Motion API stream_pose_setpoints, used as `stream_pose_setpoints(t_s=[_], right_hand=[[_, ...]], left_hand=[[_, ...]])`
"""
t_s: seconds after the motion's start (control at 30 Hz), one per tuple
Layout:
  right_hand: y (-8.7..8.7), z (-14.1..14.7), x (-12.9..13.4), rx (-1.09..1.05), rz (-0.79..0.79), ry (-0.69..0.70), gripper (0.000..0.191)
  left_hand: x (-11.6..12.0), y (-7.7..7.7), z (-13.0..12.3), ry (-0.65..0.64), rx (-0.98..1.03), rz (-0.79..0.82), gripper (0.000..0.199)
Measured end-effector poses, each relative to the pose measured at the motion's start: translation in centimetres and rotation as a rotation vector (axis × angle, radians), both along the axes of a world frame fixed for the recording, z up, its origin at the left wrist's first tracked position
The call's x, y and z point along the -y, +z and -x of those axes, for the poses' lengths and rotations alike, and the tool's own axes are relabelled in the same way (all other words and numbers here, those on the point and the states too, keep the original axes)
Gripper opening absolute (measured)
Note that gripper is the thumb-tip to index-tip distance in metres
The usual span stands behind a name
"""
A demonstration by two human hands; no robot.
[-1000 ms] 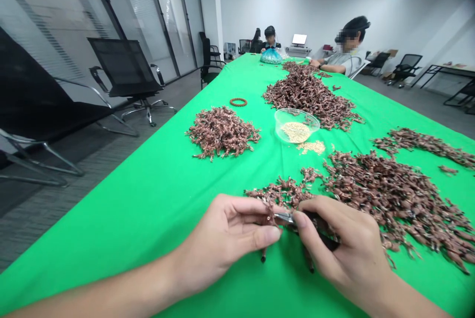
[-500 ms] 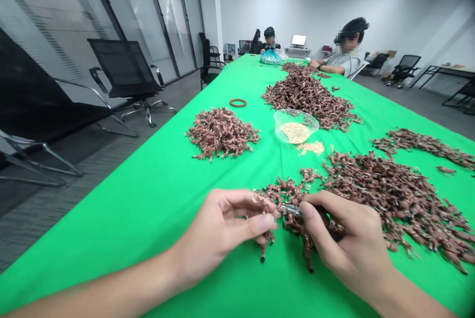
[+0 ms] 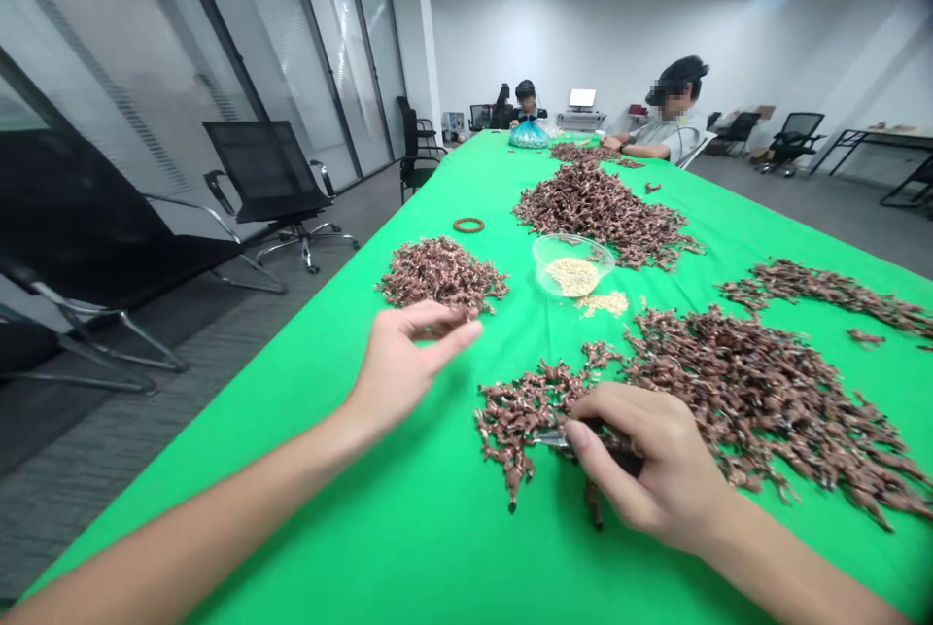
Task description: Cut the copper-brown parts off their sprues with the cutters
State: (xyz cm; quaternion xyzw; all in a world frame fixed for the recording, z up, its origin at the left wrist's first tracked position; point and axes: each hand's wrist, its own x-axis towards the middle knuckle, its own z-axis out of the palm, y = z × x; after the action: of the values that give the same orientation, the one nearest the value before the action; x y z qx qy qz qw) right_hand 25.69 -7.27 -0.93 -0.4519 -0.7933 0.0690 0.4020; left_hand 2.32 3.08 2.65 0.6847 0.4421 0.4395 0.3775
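Note:
My left hand (image 3: 412,363) hangs open over the green cloth, its fingertips just short of a heap of small copper-brown twisted pieces (image 3: 441,275). My right hand (image 3: 648,465) grips a small tool with a black handle and a metal tip (image 3: 554,438). That tip pokes into a loose clump of the same pieces (image 3: 521,416), and the fingers hide most of the handle. A much larger spread of pieces (image 3: 758,401) lies to the right of my right hand.
The green-covered table (image 3: 292,469) bears more heaps (image 3: 604,212), a clear bowl of pale grains (image 3: 572,265) and a brown ring (image 3: 468,225). A seated person (image 3: 674,120) and another person (image 3: 526,105) work at the far end. Black mesh chairs (image 3: 266,173) stand at the left.
My left hand has let go of the clump and moved away up and to the left, fingers apart. My right hand stays on the tool, and the view has shifted slightly.

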Motion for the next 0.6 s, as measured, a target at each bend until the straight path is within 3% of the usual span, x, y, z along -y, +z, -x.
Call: stream_pose_setpoints(t_s=[0.13,0.23,0.33,0.43,0.53,0.6], right_hand=[[0.0,-0.4,-0.3,0.086,-0.006,0.069,0.022],[0.1,-0.7,-0.5,0.139,-0.015,0.089,0.024],[0.0,-1.0,-0.7,0.138,-0.029,0.089,0.024],[0.1,-1.3,-0.9,0.099,-0.052,0.071,0.025],[0.2,-1.4,-1.0,0.032,-0.069,0.03,0.024],[0.3,-1.5,-1.1,-0.002,-0.076,0.001,0.023]], left_hand=[[-6.4,2.1,0.2,0.124,-0.122,-0.16,0.042],[-11.1,4.0,0.9,0.245,-0.416,-0.179,0.054],[-13.3,5.3,2.0,0.354,-0.506,-0.217,0.055],[-11.8,5.3,2.4,0.352,-0.493,-0.314,0.038],[-7.7,4.2,1.7,0.29,-0.515,-0.412,0.025],[-4.7,3.0,0.8,0.167,-0.536,-0.459,0.021]])
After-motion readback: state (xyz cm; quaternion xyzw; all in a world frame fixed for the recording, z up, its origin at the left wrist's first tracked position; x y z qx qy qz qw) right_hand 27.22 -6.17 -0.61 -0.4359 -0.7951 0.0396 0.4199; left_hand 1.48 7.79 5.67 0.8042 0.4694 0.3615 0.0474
